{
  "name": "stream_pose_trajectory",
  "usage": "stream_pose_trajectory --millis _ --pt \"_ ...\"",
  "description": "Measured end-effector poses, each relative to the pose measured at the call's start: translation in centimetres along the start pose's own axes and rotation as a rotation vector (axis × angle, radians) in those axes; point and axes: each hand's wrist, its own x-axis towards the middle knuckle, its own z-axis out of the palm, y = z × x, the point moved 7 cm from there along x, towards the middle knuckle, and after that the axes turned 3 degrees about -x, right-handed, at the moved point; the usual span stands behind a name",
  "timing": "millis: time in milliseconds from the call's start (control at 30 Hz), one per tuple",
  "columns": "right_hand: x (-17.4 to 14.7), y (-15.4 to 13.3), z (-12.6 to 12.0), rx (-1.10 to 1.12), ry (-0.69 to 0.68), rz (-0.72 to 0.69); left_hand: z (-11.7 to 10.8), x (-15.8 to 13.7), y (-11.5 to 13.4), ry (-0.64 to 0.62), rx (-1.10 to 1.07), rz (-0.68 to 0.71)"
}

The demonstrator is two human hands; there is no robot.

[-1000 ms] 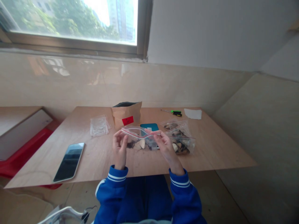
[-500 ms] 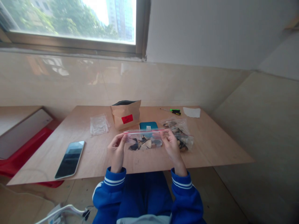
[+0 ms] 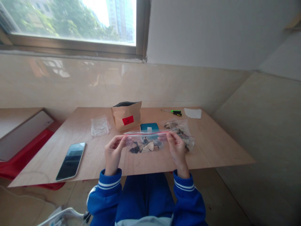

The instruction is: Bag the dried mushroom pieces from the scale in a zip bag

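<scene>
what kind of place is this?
Probably a bare room in a city building, used as a makeshift packing spot: a plain plywood table against tiled walls, a window onto towers, and a zip bag held in both hands.

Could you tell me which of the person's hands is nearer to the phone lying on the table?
Left. The left hand pinches the zip bag just right of the phone; the right hand grips the bag's far end.

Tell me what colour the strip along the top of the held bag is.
Red, along the bag's top edge; head view.
</scene>
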Motion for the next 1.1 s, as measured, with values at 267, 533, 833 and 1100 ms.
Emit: stream_pose_trajectory --millis 267,533,833,1100 --pt "-0.4 -1.3 -0.3 -0.022 0.101 -0.111 0.1 -0.4 0.6 -0.022 0.027 0.057" --pt "-0.8 -2.1 -0.8 -0.07 0.173 -0.14 0.1 -1.1 1.1 0.073 0.068 0.139" --pt "0.1 -0.1 1.4 0.128 0.037 0.025 2.6 -1.1 0.3 0.088 -0.091 0.063" --pt "-0.3 0.0 1.7 0.129 -0.002 0.077 2.0 -1.0 -0.7 0.095 -0.087 0.064"
